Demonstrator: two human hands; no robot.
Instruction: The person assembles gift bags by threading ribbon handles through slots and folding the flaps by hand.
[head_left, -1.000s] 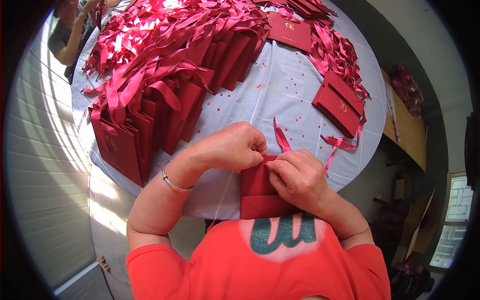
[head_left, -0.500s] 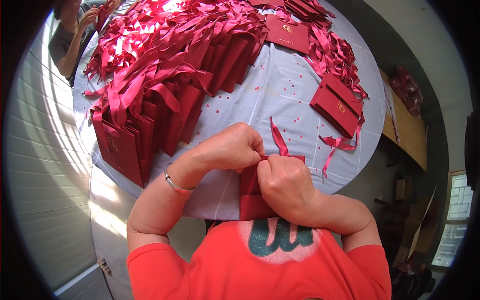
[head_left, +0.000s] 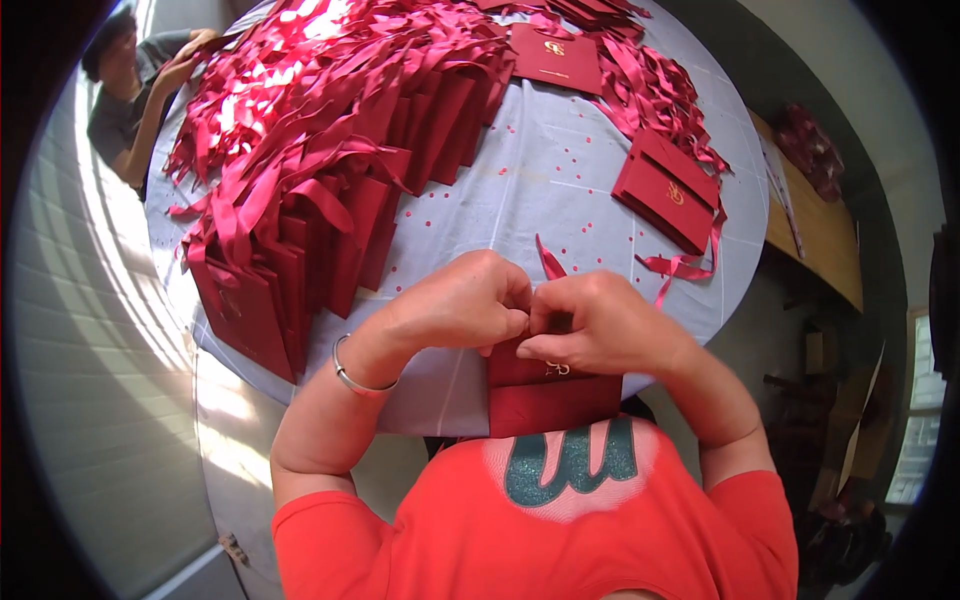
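Observation:
A red paper gift bag (head_left: 555,405) with a gold emblem lies flat at the near table edge, against my shirt. My left hand (head_left: 480,305), a silver bangle on its wrist, pinches at the bag's top edge with closed fingers. Right beside it, my right hand (head_left: 605,320) has thumb and fingers curled into a ring, their tips meeting near the left fingertips. Whatever lies between those tips is hidden. Just beyond my hands a pink-red ribbon (head_left: 548,260) sticks up from the bag's top.
A big mass of ribbon-handled red bags (head_left: 340,225) fills the left of the round, cloth-covered table (head_left: 480,215). Further bags (head_left: 668,190) and loose ribbons lie right. Small red dots are scattered between. A co-worker (head_left: 125,100) handles ribbons at far left. A wooden table (head_left: 820,250) stands right.
My right hand has lifted off the bag's front and turned, uncovering the gold emblem. My left hand stays at the top edge. The co-worker has leaned further into view.

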